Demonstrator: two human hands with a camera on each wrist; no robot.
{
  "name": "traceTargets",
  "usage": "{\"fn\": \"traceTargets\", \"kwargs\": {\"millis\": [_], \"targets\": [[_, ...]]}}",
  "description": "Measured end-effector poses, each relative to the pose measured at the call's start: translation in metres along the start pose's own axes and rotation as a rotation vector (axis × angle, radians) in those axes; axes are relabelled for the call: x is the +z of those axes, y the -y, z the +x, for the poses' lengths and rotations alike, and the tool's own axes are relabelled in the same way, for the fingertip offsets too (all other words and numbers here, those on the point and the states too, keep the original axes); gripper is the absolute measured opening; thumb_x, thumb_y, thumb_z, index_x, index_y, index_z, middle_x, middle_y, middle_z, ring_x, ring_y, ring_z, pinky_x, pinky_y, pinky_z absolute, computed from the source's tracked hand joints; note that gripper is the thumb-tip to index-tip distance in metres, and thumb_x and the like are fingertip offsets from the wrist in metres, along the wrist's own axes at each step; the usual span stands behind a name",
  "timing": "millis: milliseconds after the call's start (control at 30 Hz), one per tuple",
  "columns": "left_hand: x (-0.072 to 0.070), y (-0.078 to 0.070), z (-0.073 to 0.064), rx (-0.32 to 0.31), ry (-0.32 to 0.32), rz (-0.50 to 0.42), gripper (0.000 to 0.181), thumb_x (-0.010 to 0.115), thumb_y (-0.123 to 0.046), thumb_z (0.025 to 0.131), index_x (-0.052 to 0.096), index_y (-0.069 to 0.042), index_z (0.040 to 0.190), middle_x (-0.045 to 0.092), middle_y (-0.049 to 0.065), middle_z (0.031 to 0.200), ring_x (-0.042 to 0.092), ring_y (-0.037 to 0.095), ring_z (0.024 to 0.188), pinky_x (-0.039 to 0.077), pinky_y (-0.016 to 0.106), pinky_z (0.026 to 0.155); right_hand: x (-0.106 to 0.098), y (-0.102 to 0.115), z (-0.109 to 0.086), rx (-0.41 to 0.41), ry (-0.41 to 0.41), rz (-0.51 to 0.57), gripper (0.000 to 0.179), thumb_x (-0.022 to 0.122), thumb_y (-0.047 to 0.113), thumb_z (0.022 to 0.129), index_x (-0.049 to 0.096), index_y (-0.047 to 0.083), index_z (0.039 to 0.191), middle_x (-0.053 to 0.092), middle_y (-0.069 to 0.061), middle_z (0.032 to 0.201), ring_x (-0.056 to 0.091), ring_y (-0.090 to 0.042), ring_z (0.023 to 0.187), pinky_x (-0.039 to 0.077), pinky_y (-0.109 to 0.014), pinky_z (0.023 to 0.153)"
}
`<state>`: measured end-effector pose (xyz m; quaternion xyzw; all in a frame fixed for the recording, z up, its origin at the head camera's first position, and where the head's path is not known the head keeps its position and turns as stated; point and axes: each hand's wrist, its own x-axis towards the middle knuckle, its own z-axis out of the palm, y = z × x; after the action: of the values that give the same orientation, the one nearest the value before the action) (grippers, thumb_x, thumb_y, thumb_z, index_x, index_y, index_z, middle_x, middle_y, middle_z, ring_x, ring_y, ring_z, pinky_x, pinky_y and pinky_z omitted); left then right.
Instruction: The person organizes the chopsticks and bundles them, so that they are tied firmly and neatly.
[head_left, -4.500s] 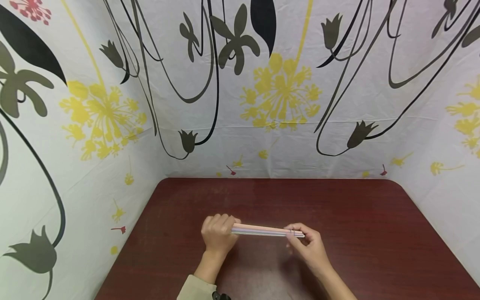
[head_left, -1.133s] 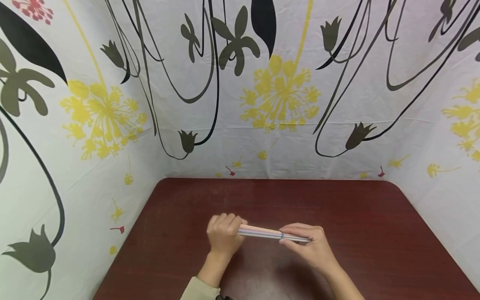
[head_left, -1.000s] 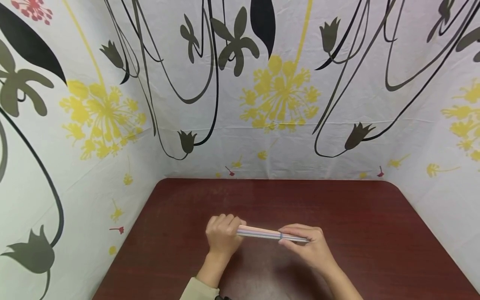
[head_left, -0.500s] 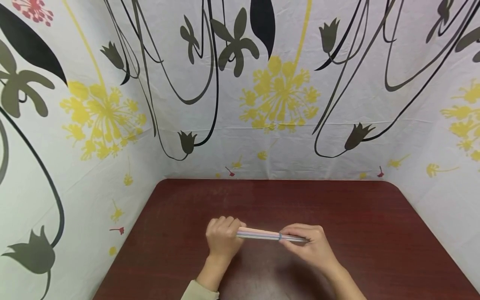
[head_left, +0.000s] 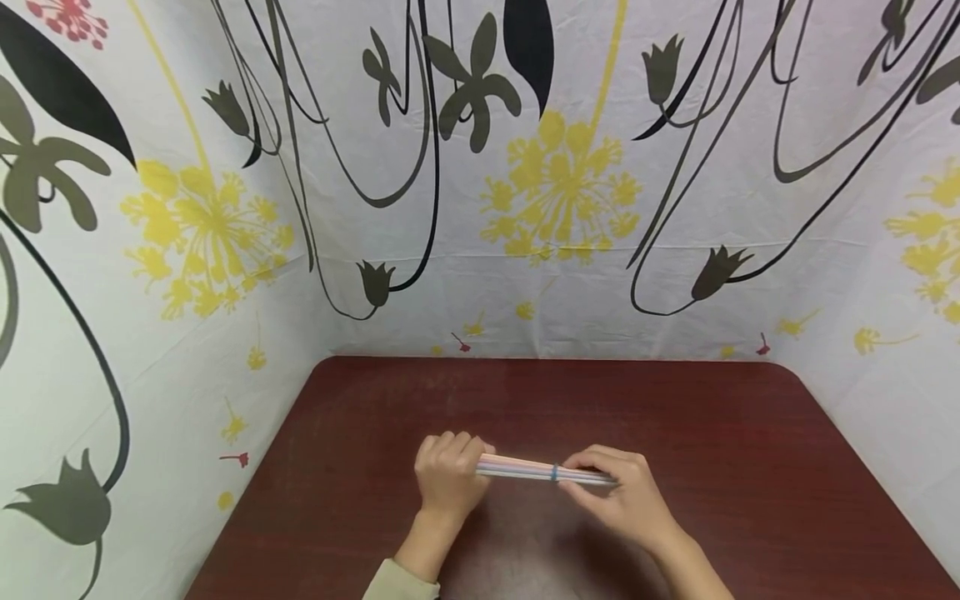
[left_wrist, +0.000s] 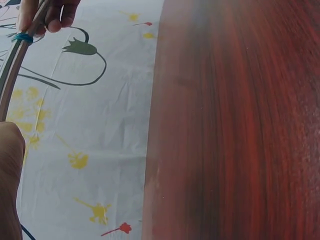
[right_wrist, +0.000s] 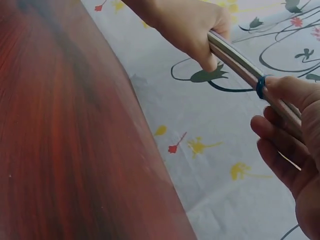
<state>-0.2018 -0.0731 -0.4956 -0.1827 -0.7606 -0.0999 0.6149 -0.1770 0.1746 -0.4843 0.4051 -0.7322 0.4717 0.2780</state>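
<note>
A bundle of slim pastel chopsticks (head_left: pixel 517 467), pink, lilac and whitish, is held level above the table between both hands. My left hand (head_left: pixel 450 473) grips its left end in a fist, which hides that end. At the other end, my right hand (head_left: pixel 618 492) pinches the bundle between thumb and fingers. A blue elastic band (head_left: pixel 554 472) circles the sticks right at the right fingertips. In the right wrist view the thumb lies against the band (right_wrist: pixel 261 87), with the other fingers curled beneath the sticks (right_wrist: pixel 240 62).
Below the hands lies a dark red-brown wooden table (head_left: pixel 375 400) with rounded far corners. White cloth (head_left: pixel 450 225) printed with yellow flowers and dark stems hangs behind and along both sides.
The blue band sat near the bundle's right end at first; it has slid left along the sticks, a little further in the last second. Both hands have shifted slightly right.
</note>
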Motion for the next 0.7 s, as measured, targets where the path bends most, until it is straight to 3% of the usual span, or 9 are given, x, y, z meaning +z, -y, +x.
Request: {"fn": "traceTargets", "kwargs": {"millis": [100, 300, 433, 700], "targets": [[0.000, 0.001, 0.001, 0.000, 0.001, 0.002, 0.026, 0.059, -0.014, 0.067, 0.040, -0.018, 0.049, 0.037, -0.006, 0.047, 0.032, 0.015, 0.040, 0.031, 0.029, 0.044, -0.003, 0.000, 0.002, 0.001, 0.009, 0.000, 0.036, 0.085, -0.009, 0.065, 0.075, 0.012, 0.093, 0.073, 0.000, 0.083, 0.069, -0.007, 0.069, 0.052, -0.016, 0.064], [0.000, -0.001, 0.001, -0.008, 0.009, 0.004, 0.025, 0.058, -0.014, 0.067, 0.042, -0.018, 0.049, 0.038, -0.006, 0.047, 0.032, 0.015, 0.040, 0.032, 0.029, 0.044, -0.003, 0.001, 0.005, -0.093, 0.031, -0.024, 0.030, 0.082, -0.007, 0.070, 0.075, 0.008, 0.095, 0.073, -0.001, 0.084, 0.070, -0.011, 0.071, 0.054, -0.017, 0.068], [0.001, -0.005, 0.001, -0.009, 0.004, -0.008, 0.024, 0.059, -0.014, 0.066, 0.042, -0.018, 0.049, 0.038, -0.006, 0.047, 0.032, 0.014, 0.040, 0.032, 0.029, 0.044, -0.006, 0.005, 0.007, -0.081, 0.080, -0.046, 0.030, 0.081, -0.006, 0.072, 0.075, 0.010, 0.098, 0.074, 0.001, 0.087, 0.070, -0.009, 0.073, 0.054, -0.018, 0.068], [0.002, -0.010, 0.000, 0.015, 0.012, 0.002, 0.024, 0.058, -0.014, 0.065, 0.041, -0.018, 0.048, 0.038, -0.007, 0.047, 0.033, 0.014, 0.040, 0.031, 0.029, 0.044, -0.011, 0.018, 0.014, -0.124, 0.150, -0.365, 0.020, 0.084, 0.015, 0.077, 0.078, 0.011, 0.096, 0.076, 0.007, 0.089, 0.070, -0.004, 0.074, 0.053, -0.031, 0.072]]}}
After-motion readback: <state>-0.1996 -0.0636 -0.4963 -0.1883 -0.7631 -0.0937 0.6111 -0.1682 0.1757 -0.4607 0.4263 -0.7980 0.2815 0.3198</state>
